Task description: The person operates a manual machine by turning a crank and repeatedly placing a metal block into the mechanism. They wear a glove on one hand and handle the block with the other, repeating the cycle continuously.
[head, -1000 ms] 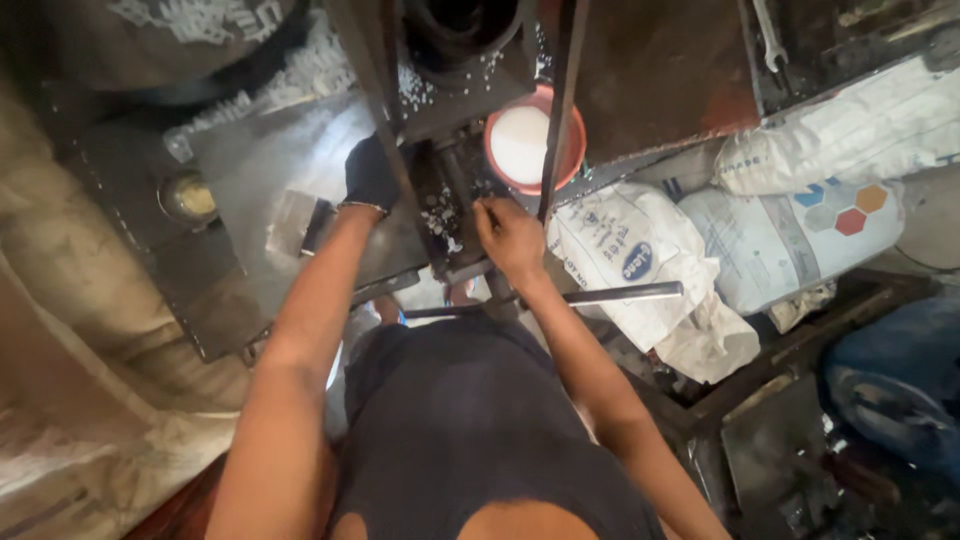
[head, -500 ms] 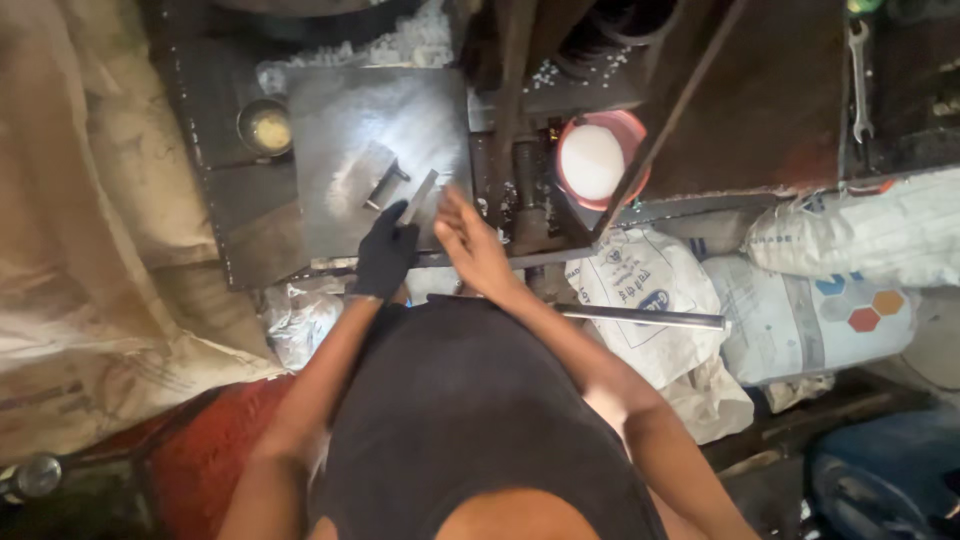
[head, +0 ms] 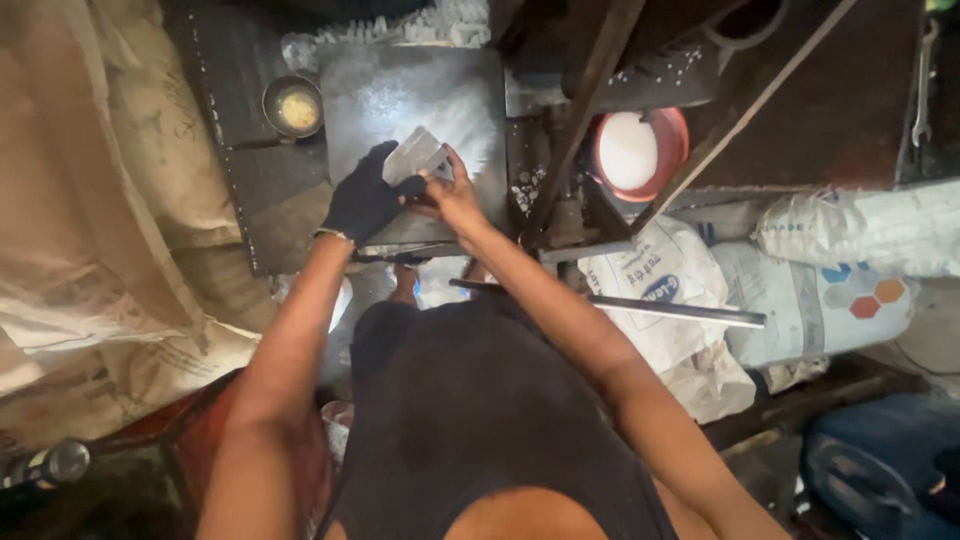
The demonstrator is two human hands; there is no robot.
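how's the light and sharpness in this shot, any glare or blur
Head view: dim workshop, with glare on the metal plate above the left hand and right hand; the white contents of the red bowl are blown out; corners fall into shadow; the small grey piece looks slightly soft.

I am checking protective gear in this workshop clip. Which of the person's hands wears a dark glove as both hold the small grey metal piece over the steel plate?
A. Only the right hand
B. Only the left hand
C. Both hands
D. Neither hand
B: the left hand is covered by a dark glove, while the right hand is bare, and both grip the small grey metal piece above the grey steel plate.
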